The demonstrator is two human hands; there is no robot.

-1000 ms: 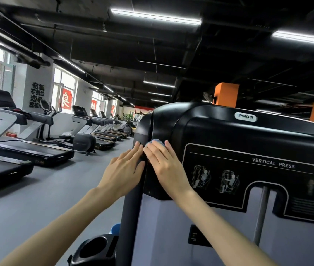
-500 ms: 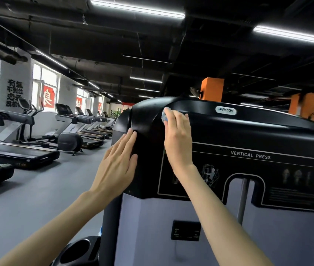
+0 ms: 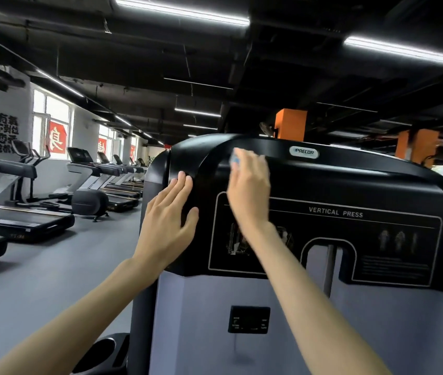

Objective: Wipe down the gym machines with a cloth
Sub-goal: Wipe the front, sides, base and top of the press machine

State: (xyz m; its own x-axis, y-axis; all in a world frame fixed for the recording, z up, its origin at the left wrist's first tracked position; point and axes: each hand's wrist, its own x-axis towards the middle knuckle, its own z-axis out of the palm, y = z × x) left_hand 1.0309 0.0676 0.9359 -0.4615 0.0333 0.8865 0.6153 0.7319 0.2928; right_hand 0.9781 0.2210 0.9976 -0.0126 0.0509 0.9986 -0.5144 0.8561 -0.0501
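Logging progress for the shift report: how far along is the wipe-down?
Done: probably the left edge of the vertical press cover, where the cloth was a second ago. In hand: right hand presses the cloth under the top rim; left hand lies flat on the corner. Left: placard, grey lower panel, treadmills.

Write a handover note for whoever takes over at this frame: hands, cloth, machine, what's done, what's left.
Left hand: flat, fingers straight, resting on the left corner of the Vertical Press machine's black cover.
Right hand: blurred, pressing a blue cloth on the cover's top edge, left of the Precor badge.
Done: cannot tell which areas are wiped.
Left: likely the rest of the cover, the grey panel below, then the treadmills.
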